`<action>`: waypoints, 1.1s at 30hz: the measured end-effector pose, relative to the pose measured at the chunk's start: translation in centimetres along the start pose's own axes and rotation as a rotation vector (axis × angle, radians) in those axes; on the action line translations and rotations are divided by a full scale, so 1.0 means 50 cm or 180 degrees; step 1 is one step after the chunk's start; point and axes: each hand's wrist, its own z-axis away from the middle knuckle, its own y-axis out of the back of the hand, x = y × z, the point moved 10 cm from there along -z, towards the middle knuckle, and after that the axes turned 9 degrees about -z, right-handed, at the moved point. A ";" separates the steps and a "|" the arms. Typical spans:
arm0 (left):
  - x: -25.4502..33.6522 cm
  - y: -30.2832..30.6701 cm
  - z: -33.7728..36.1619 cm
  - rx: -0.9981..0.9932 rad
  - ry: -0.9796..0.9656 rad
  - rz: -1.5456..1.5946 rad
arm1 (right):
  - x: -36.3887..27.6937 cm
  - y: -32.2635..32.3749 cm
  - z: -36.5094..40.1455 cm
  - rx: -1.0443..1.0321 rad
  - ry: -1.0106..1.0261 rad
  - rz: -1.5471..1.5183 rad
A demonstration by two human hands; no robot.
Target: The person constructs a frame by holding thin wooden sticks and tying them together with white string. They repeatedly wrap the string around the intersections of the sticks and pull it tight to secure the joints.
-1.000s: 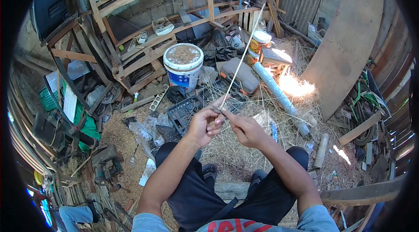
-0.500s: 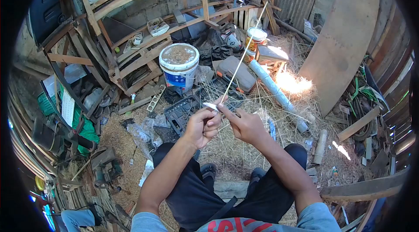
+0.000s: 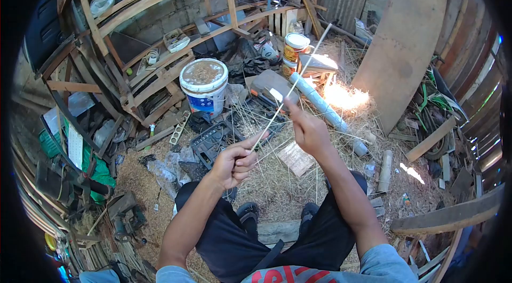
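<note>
A long thin pale stick (image 3: 308,64), looking like a bamboo or cane strip, slants away from me over the floor. My left hand (image 3: 234,164) grips its near end between thumb and fingers. Farther up the stick, my right hand (image 3: 312,132) is closed round a small knife, its handle hidden in the fist. The short shiny blade (image 3: 276,94) shows beside the stick, just left of the right fingertips. Below the right hand a flat wooden piece (image 3: 296,158) lies on the straw-like shavings.
A white-and-blue bucket (image 3: 204,88) stands ahead on the left. Beyond my hands are a grey tool case (image 3: 270,87), a pale pipe (image 3: 320,103) and stacked yellow tubs (image 3: 296,46). A large board (image 3: 408,43) leans at the right. An open black case (image 3: 216,142) lies near my left hand.
My right hand and the knife have moved forward along the stick, away from my left hand. The left hand has come slightly nearer to me. The whole view has shifted a little.
</note>
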 end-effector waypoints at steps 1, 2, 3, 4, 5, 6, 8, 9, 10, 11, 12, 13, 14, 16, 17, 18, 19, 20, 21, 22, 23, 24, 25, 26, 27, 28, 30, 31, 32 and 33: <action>-0.009 0.006 0.010 0.0067 0.0085 -0.0143 | 0.032 0.024 -0.002 0.0192 -0.0279 -0.0102; -0.019 0.010 0.022 0.0125 0.0165 -0.0284 | 0.074 0.059 -0.009 0.0386 -0.0552 -0.0197; -0.028 0.015 0.034 0.0175 0.0247 -0.0426 | 0.119 0.098 -0.011 0.0586 -0.0826 -0.0285; -0.035 0.020 0.044 0.0197 0.0325 -0.0522 | 0.160 0.129 -0.005 0.0757 -0.0922 -0.0193; -0.039 0.026 0.051 0.0180 0.0372 -0.0444 | 0.206 0.156 0.006 0.0925 -0.1004 -0.0110; -0.040 0.034 0.060 0.0182 0.0409 -0.0366 | 0.255 0.180 0.023 0.1113 -0.1122 -0.0114; -0.038 0.047 0.082 0.0097 0.0445 -0.0126 | 0.336 0.211 0.061 0.1431 -0.1553 -0.0316; -0.034 0.049 0.089 0.0075 0.0400 -0.0041 | 0.357 0.223 0.078 0.1581 -0.1861 -0.0505; -0.030 0.050 0.095 0.0055 0.0351 0.0040 | 0.385 0.222 0.103 0.1689 -0.2355 -0.0860; -0.024 0.050 0.101 0.0039 0.0279 0.0121 | 0.407 0.214 0.125 0.1776 -0.2828 -0.1226; -0.016 0.058 0.100 0.0150 0.0137 0.0128 | 0.428 0.186 0.145 0.1731 -0.3165 -0.1876; -0.004 0.058 0.098 0.0248 -0.0044 0.0025 | 0.422 0.156 0.148 0.1641 -0.3305 -0.2110; 0.011 0.053 0.090 0.0351 -0.0235 -0.0075 | 0.413 0.126 0.149 0.1534 -0.3437 -0.2341; 0.038 0.046 0.076 0.0542 -0.0520 -0.0166 | 0.344 0.086 0.128 0.1206 -0.3374 -0.2342; 0.044 0.047 0.071 0.0619 -0.0583 -0.0115 | 0.298 0.074 0.096 0.1147 -0.2661 -0.1867; 0.049 0.048 0.065 0.0686 -0.0639 -0.0069 | 0.241 0.059 0.072 0.1098 -0.1945 -0.1396; 0.052 0.051 0.059 0.0744 -0.0685 -0.0029 | 0.170 0.025 0.055 0.0803 -0.1410 -0.1491; 0.053 0.052 0.050 0.0652 -0.0719 0.0017 | 0.092 -0.004 0.041 0.0518 -0.0876 -0.1573; 0.053 0.046 0.045 0.0640 -0.0719 0.0039 | -0.008 -0.018 0.025 0.0429 0.0099 -0.1193; 0.050 0.039 0.038 0.0624 -0.0710 0.0064 | -0.069 -0.041 0.029 0.0142 0.0402 -0.1048; 0.046 0.034 0.031 0.0604 -0.0694 0.0093 | -0.129 -0.064 0.036 -0.0137 0.0715 -0.0928; 0.038 0.030 0.020 0.0498 -0.0631 0.0141 | -0.143 -0.094 0.050 -0.0611 0.0362 -0.1058; 0.031 0.028 0.016 0.0491 -0.0600 0.0152 | -0.152 -0.102 0.057 -0.0691 0.0367 -0.1113; 0.024 0.025 0.013 0.0484 -0.0572 0.0163 | -0.159 -0.110 0.061 -0.0773 0.0373 -0.1167; 0.019 0.023 0.010 0.0479 -0.0550 0.0176 | -0.163 -0.115 0.063 -0.0859 0.0385 -0.1223; 0.019 0.013 0.008 0.0407 -0.0526 0.0112 | -0.162 -0.112 0.058 -0.0884 0.0373 -0.1218; 0.012 0.006 0.006 0.0321 -0.0474 0.0266 | -0.147 -0.119 0.061 -0.0947 0.0411 -0.1023; 0.009 0.004 0.006 0.0280 -0.0448 0.0341 | -0.141 -0.125 0.062 -0.0977 0.0432 -0.0929; 0.005 0.010 0.007 0.0319 -0.0407 0.0391 | -0.131 -0.121 0.060 -0.0854 0.0371 -0.0915; 0.000 0.015 0.007 0.0356 -0.0360 0.0436 | -0.128 -0.111 0.053 -0.0725 0.0305 -0.0901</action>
